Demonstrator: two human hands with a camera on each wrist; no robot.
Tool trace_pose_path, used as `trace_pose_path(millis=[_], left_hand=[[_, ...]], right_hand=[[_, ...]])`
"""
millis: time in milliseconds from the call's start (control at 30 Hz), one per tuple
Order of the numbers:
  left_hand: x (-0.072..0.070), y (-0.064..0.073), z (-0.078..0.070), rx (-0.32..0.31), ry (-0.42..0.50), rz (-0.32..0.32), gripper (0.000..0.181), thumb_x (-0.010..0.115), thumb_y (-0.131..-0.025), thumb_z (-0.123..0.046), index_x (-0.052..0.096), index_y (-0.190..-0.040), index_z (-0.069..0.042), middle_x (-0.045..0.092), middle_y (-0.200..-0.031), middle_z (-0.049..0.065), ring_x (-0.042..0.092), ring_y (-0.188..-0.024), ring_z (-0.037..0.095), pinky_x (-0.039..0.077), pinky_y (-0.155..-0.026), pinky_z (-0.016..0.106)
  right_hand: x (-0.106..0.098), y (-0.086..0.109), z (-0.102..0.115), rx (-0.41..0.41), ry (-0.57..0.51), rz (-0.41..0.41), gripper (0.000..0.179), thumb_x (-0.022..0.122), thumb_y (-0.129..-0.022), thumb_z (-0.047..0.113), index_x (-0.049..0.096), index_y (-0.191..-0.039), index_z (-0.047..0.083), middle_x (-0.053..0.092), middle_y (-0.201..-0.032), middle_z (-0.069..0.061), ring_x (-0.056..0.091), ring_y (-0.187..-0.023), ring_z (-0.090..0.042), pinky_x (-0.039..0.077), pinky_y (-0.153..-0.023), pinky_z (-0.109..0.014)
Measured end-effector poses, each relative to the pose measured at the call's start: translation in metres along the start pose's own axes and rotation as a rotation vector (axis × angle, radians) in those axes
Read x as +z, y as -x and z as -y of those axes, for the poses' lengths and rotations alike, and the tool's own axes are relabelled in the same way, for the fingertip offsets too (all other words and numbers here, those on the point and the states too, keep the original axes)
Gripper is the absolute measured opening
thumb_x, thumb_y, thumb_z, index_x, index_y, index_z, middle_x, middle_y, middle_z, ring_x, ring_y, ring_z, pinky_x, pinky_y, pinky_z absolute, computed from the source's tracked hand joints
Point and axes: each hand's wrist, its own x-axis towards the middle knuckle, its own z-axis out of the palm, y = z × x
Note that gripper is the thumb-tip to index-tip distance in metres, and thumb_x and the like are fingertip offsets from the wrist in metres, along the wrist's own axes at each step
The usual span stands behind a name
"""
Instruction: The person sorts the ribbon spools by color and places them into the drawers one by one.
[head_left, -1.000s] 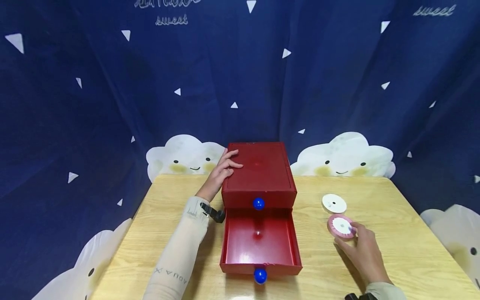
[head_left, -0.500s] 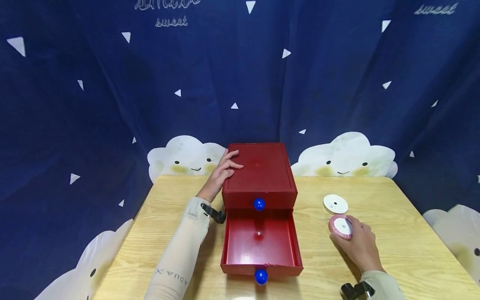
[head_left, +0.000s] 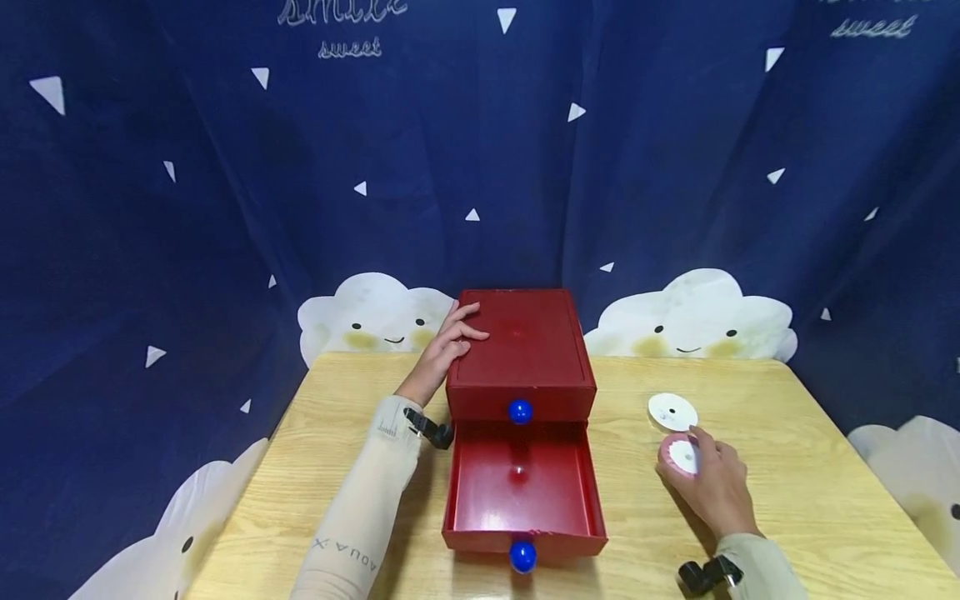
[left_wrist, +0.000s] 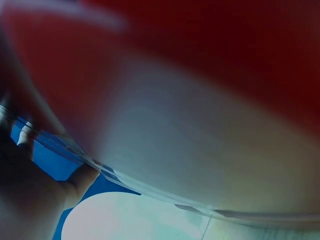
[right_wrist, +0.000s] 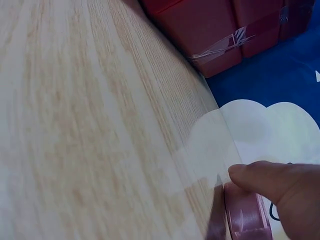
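Observation:
A red two-drawer box [head_left: 525, 342] stands mid-table, its lower drawer [head_left: 525, 492] pulled out and its upper one closed. My left hand [head_left: 444, 346] rests on the box's top left edge, fingers spread over the lid. To the right of the box, my right hand [head_left: 716, 483] grips a spool of pink ribbon [head_left: 678, 457] by its rim. The thumb meets the ribbon edge in the right wrist view, where the spool [right_wrist: 245, 212] shows partly. Whether the spool touches the table is hard to tell. Just behind it lies a flat white spool [head_left: 672, 412].
Blue ball knobs mark the upper drawer [head_left: 520, 412] and lower drawer [head_left: 522, 556]. Wooden tabletop [head_left: 637, 533] surrounds the box. A dark blue curtain [head_left: 420, 150] with white triangles and clouds hangs behind. The left wrist view is mostly blurred red.
My right hand has closed more fully round the pink ribbon spool, its fingers shifting over the far rim and its wrist leftward. My left hand stays on the box.

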Motion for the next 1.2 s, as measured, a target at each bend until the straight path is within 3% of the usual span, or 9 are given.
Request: trace_pose_path(millis=[267, 500, 933, 1067, 1200], left_hand=[[-0.001, 0.000, 0.001, 0.004, 0.013, 0.006, 0.032, 0.039, -0.092, 0.001, 0.060, -0.113, 0.014, 0.024, -0.153, 0.022, -0.008, -0.147, 0.033, 0.002, -0.115, 0.054], [-0.001, 0.000, 0.002, 0.009, 0.014, 0.004, 0.032, 0.039, -0.092, 0.000, 0.060, -0.113, 0.013, 0.024, -0.154, 0.021, -0.006, -0.147, 0.029, 0.003, -0.115, 0.053], [0.000, 0.001, 0.002, 0.010, 0.017, 0.009, 0.031, 0.039, -0.092, 0.002, 0.060, -0.112, 0.013, 0.024, -0.154, 0.022, -0.004, -0.147, 0.034, 0.006, -0.115, 0.055], [0.000, 0.002, 0.001, -0.004, 0.017, 0.004, 0.031, 0.040, -0.092, 0.001, 0.060, -0.112, 0.013, 0.024, -0.154, 0.021, -0.005, -0.147, 0.033, 0.006, -0.115, 0.055], [0.000, 0.002, 0.000, 0.011, 0.011, -0.003, 0.030, 0.040, -0.092, 0.001, 0.060, -0.111, 0.013, 0.025, -0.153, 0.022, -0.006, -0.147, 0.033, 0.004, -0.115, 0.055]], right_hand=[[-0.002, -0.002, 0.004, -0.042, 0.001, 0.004, 0.081, 0.079, -0.074, 0.041, 0.042, -0.135, 0.003, 0.044, -0.113, -0.035, 0.041, -0.099, -0.051, 0.041, -0.069, -0.055], [0.000, 0.001, 0.005, -0.093, 0.010, -0.067, 0.071, 0.078, -0.075, 0.040, 0.050, -0.129, 0.003, 0.049, -0.104, -0.032, 0.045, -0.093, -0.047, 0.036, -0.064, -0.047], [-0.008, 0.011, 0.018, -0.052, 0.002, 0.001, 0.073, 0.073, -0.079, 0.050, 0.052, -0.134, 0.007, 0.043, -0.114, -0.033, 0.040, -0.103, -0.049, 0.039, -0.077, -0.059], [-0.013, 0.015, 0.026, -0.081, -0.031, 0.000, 0.071, 0.073, -0.079, 0.050, 0.053, -0.133, 0.006, 0.044, -0.115, -0.034, 0.040, -0.105, -0.049, 0.039, -0.078, -0.060], [-0.017, 0.016, 0.035, -0.138, -0.045, -0.054, 0.065, 0.075, -0.079, 0.044, 0.056, -0.129, 0.007, 0.046, -0.112, -0.033, 0.043, -0.103, -0.048, 0.039, -0.077, -0.059]])
